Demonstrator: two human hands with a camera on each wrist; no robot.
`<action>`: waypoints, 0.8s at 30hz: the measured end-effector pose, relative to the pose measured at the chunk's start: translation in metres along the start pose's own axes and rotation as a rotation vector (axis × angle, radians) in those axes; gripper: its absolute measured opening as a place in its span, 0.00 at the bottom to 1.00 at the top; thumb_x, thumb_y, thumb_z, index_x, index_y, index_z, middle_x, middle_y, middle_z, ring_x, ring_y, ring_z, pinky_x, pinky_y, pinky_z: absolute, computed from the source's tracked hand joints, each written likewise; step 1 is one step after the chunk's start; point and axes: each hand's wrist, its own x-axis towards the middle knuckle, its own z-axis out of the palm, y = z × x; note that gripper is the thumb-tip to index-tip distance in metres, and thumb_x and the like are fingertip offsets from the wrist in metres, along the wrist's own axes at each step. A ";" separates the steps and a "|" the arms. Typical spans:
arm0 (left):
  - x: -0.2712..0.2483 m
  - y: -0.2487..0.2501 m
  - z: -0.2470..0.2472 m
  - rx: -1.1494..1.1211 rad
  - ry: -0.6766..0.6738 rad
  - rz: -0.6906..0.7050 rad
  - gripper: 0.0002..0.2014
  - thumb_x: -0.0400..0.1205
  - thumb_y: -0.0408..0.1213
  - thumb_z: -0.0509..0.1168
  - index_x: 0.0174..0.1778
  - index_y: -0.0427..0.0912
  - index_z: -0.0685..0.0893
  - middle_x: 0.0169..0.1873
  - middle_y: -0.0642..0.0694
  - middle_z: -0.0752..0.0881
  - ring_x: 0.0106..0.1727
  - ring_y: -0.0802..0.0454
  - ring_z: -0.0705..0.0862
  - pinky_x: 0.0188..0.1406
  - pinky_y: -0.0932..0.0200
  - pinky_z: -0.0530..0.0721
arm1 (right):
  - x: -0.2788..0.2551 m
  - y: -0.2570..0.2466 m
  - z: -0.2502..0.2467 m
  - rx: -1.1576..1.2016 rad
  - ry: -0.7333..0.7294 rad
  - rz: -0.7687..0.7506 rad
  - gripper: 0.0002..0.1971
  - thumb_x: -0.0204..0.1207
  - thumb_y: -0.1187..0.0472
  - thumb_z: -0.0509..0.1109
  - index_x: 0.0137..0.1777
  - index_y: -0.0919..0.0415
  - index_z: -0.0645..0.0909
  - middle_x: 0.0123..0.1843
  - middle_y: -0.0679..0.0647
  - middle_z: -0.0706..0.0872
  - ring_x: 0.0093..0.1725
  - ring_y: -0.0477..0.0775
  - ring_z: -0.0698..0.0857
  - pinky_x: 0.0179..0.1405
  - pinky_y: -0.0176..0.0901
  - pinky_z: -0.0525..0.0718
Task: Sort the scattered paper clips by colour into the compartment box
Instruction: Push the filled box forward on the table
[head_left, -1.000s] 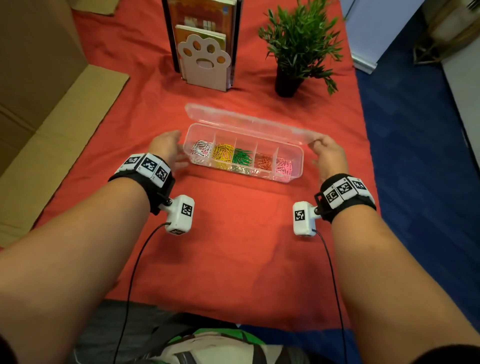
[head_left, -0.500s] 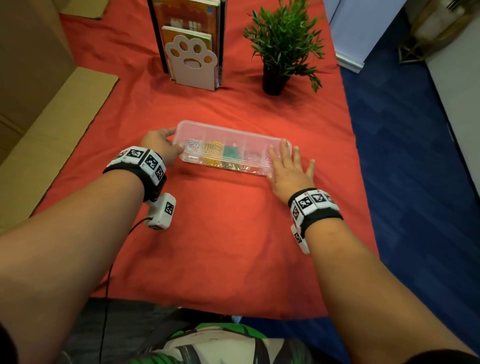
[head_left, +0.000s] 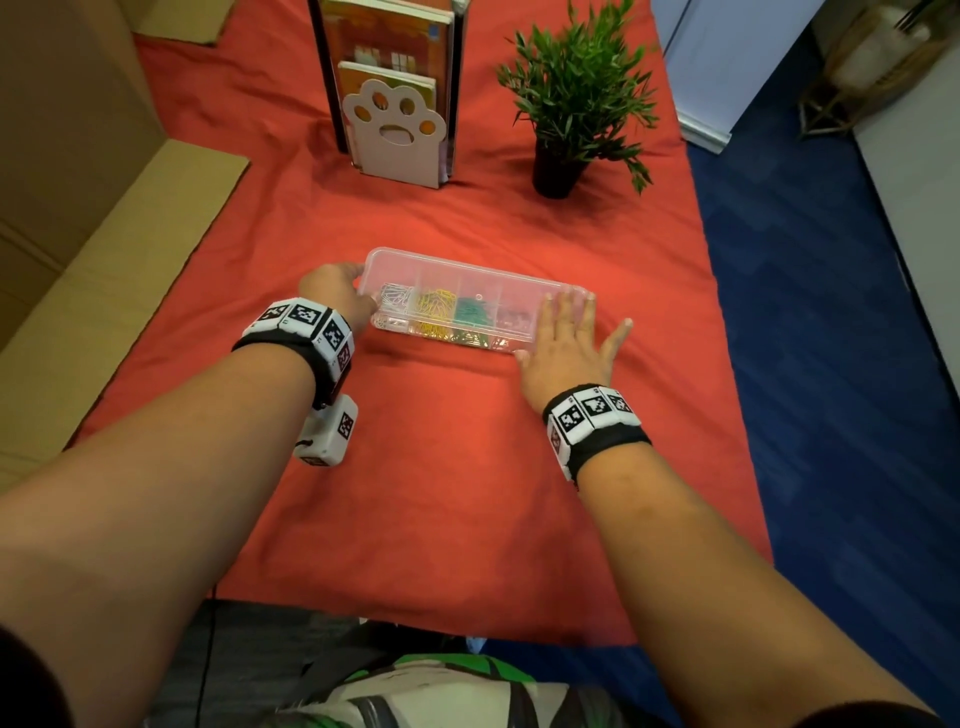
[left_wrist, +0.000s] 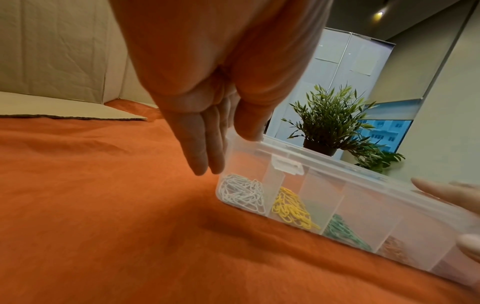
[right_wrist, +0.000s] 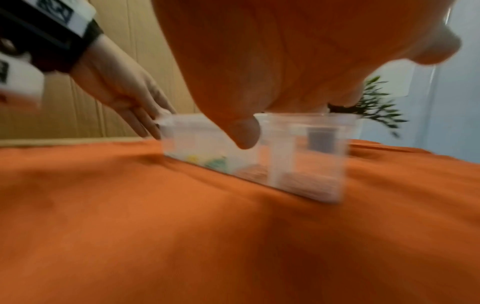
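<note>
A clear compartment box (head_left: 467, 283) lies on the red cloth with its lid down. Through the plastic I see white clips (left_wrist: 242, 193), yellow clips (left_wrist: 291, 207), green clips (left_wrist: 342, 230) and orange clips (left_wrist: 392, 248), each in its own compartment. My left hand (head_left: 353, 293) is at the box's left end, with straight fingers (left_wrist: 207, 156) along the end wall and the thumb on the lid's corner. My right hand (head_left: 569, 332) lies flat on the right end of the lid, fingers spread. The right wrist view is blurred; it shows the box (right_wrist: 298, 154) under the palm.
A paw-shaped bookend with books (head_left: 395, 130) and a potted plant (head_left: 566, 104) stand at the back of the table. Cardboard (head_left: 104, 234) lies along the left side. The table's right edge drops to blue floor (head_left: 831, 364). Bare red cloth (head_left: 441, 467) spreads in front of the box.
One second ago the lid stood open with my right hand at its right end. The lid has come down and my right hand now lies flat on it. My left hand stays at the left end.
</note>
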 end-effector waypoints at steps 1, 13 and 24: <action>0.000 0.000 -0.001 0.003 -0.002 0.005 0.23 0.78 0.38 0.66 0.71 0.43 0.75 0.56 0.37 0.87 0.58 0.41 0.85 0.56 0.54 0.80 | 0.002 -0.012 -0.003 0.027 -0.007 -0.037 0.35 0.82 0.44 0.48 0.83 0.57 0.39 0.85 0.55 0.37 0.84 0.60 0.36 0.71 0.80 0.32; 0.001 0.001 -0.004 0.041 -0.013 0.022 0.23 0.78 0.39 0.66 0.71 0.43 0.75 0.56 0.37 0.88 0.59 0.41 0.84 0.56 0.54 0.79 | 0.017 -0.113 -0.004 0.104 0.084 -0.220 0.33 0.83 0.46 0.51 0.83 0.59 0.45 0.86 0.57 0.44 0.85 0.58 0.47 0.75 0.77 0.40; 0.000 0.002 -0.005 0.031 -0.032 0.039 0.24 0.78 0.39 0.66 0.70 0.41 0.75 0.59 0.36 0.86 0.61 0.40 0.83 0.60 0.54 0.78 | 0.018 -0.117 -0.011 -0.002 0.039 -0.206 0.30 0.83 0.56 0.49 0.82 0.63 0.44 0.85 0.63 0.45 0.83 0.67 0.49 0.77 0.72 0.50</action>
